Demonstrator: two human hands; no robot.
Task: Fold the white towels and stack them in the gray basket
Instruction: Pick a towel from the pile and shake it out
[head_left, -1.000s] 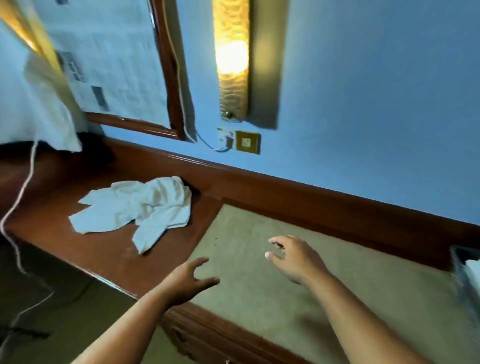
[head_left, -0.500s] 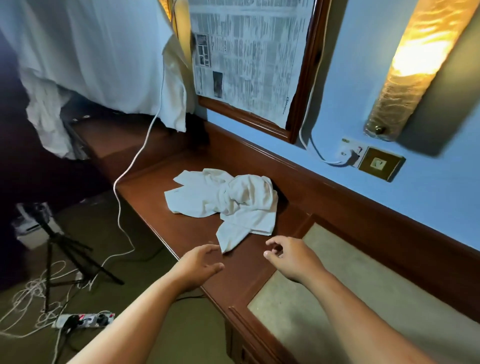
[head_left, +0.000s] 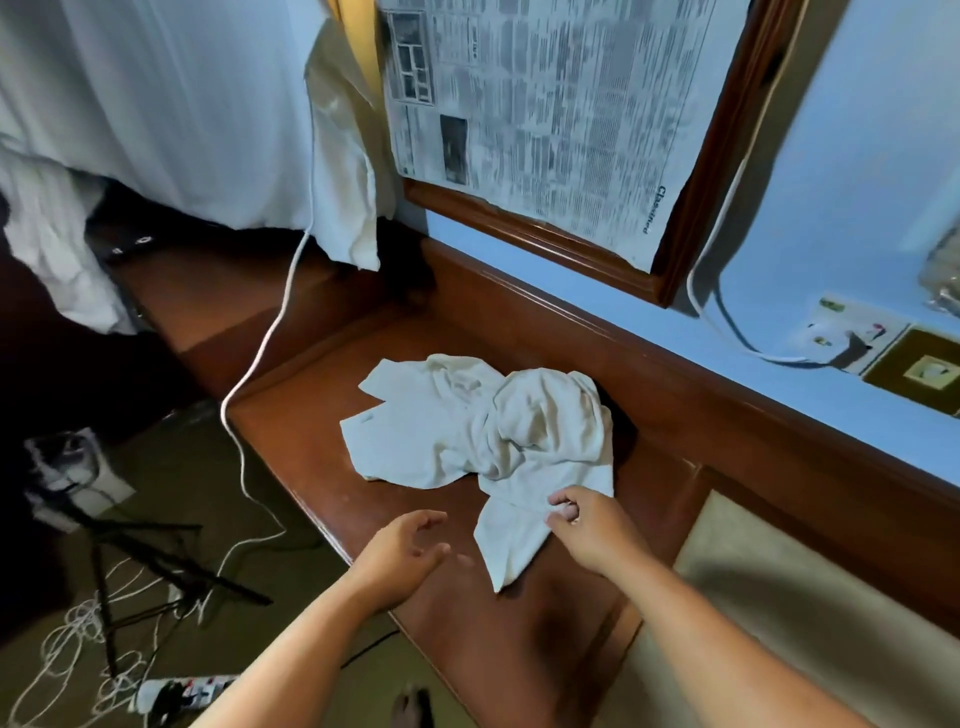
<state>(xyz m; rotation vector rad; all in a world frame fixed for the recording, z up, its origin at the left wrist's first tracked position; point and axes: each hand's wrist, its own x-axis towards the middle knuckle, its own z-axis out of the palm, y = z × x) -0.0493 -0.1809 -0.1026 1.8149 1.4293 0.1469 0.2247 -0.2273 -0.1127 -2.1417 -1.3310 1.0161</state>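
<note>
The right hand (head_left: 589, 527) pinches the near edge of the crumpled white cloth towels (head_left: 483, 431), heaped on the polished brown wooden counter (head_left: 311, 426). The left hand (head_left: 402, 545) hovers just beside them, fingers loosely spread, holding nothing. Judged step: pick-up. The next move calls for separating one towel and spreading it flat. The gray basket is not visible.

Single head-worn view, wide-angle, pitched steeply down.
Camera looks forward and down across the wooden counter (head_left: 311, 447) to the blue wall (head_left: 857, 156) at far right. Close range: left hand (head_left: 405, 551) and right hand (head_left: 592, 530) enter from the near edge, towel (head_left: 483, 431) central.
</note>
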